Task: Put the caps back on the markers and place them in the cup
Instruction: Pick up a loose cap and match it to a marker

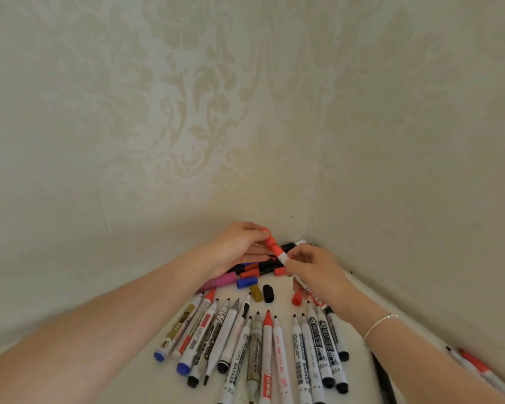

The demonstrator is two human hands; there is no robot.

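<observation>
The red marker [283, 259] is held above the table [129, 374], slanting from its cap [270, 240] at upper left down to the right. The left hand [236, 246] pinches the cap, fingers curled. The right hand [312, 272] grips the barrel, wrist bent inward.

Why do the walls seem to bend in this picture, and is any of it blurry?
Head view: the wide-angle lens bows the wallpapered walls and stretches the forearms at the edges. Light is soft and even, with no glare and only faint shadows. The left hand and right hand on the red marker look slightly soft; the lower corners smear.
</observation>
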